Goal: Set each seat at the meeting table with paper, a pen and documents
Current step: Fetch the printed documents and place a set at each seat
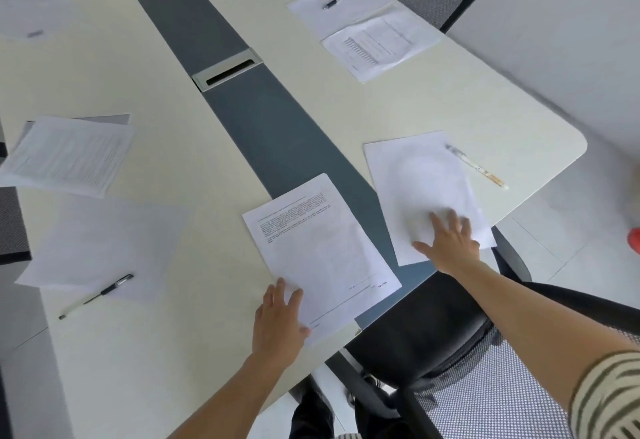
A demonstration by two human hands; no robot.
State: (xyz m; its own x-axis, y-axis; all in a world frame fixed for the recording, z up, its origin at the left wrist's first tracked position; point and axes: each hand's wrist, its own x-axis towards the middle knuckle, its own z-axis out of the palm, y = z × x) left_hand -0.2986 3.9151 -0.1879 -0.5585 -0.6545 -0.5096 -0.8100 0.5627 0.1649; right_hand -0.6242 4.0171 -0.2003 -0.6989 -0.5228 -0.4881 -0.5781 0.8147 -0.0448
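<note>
Both hands [278, 324] flat on document [320, 255] and blank paper [426, 193].

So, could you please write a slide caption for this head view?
Left hand on a printed document, right hand on blank paper beside a pen.

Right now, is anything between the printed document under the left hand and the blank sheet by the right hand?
Nothing visible. The printed document and the blank sheet lie side by side with only bare table strip between them. The white pen lies along the sheet's far edge.
</note>
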